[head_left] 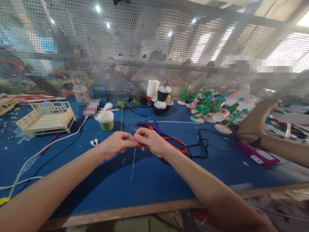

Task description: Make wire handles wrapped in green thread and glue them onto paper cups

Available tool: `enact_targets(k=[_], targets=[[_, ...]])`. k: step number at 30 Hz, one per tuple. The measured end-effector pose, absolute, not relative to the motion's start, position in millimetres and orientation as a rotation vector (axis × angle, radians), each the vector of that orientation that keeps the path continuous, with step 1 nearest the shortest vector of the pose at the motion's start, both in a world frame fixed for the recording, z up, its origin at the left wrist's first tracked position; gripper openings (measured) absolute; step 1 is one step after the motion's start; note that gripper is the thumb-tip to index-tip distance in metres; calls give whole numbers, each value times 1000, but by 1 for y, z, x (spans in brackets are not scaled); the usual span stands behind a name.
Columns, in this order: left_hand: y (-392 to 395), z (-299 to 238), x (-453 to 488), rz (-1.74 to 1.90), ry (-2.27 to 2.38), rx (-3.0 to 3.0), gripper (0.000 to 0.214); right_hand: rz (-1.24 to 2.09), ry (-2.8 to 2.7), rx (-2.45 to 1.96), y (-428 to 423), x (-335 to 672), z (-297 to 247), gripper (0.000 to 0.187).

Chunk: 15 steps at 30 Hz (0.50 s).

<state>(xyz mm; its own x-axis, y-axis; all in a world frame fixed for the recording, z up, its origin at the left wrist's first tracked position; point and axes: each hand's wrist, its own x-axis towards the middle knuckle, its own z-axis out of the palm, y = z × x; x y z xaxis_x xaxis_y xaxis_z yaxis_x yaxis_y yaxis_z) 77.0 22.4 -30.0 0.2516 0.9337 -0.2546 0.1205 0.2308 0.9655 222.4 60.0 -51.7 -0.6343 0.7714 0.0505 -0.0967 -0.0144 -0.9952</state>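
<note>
Just in front of the glue gun [151,123], the left hand [116,145] and right hand [152,141] meet, fingertips clamped together on a thin wire [133,164] dangling below them, seemingly mid-twist; the next turn calls for a steady two-handed pinch.

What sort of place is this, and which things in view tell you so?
Probably a craft workshop: a glue gun and scissors on the blue table, a stick-built miniature bench, and left hand and right hand pinching a thin wire.
</note>
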Motion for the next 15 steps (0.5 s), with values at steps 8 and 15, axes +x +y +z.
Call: enact_targets(k=[8,15], targets=[[23,-29,75,791,1208,1287,22,1519,-1699,-836,61,221,-52,32],[22,-31,75,813,1298,1360,24,1352,-1803,-897,59,219,-52,33]])
